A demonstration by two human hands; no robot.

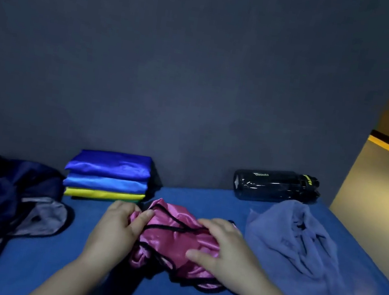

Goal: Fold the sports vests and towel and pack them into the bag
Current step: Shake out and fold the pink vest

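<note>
- Far left, the dark bag (1,197) lies slumped open on the blue surface (44,264), waiting.
- Beside it, against the wall, the folded vests (108,176) sit stacked: blue, lighter blue, yellow.
- My left hand (115,231) pinches the pink vest (174,240) at its left edge, thumb on top, fingers curled under.
- The vest is bunched at centre; it looks light, limp and slick, so I judge the black-bound edges give the surest hold.
- My right hand (220,252) lies spread flat on it, pressing, not gripping.
- Right, the towel (299,251) lies crumpled, probably thicker and less slippery.
- Behind it, a dark bottle (276,186) lies on its side.
</note>
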